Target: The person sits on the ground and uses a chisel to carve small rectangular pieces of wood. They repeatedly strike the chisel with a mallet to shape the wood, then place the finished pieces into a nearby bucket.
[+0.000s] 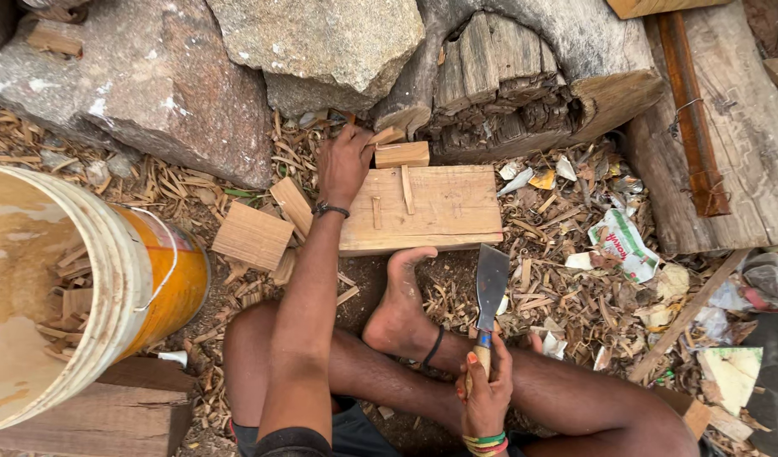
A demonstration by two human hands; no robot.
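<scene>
Nearest the camera, the right hand (487,391) has its grip closed around the wooden handle of a broad, flat steel chopping knife (491,286), whose blade points away from the body, resting over the wood shavings on the ground (coloured bands circle that wrist). Just left of the blade, a bare foot (399,300) presses its toes against the near edge of a pale rectangular wooden board (444,211) lying flat on the ground. Two thin wooden slivers (406,189) lie on the board. Farther out, the left hand (344,162) reaches to the board's far left corner, fingers closed on a small light wooden block (387,135), with a second squarish block (402,154) just beside it. To the left lies a large white and orange plastic bucket (143,279) holding wood chips. Beyond everything sit grey boulders (152,76) and a weathered split log (507,72).
</scene>
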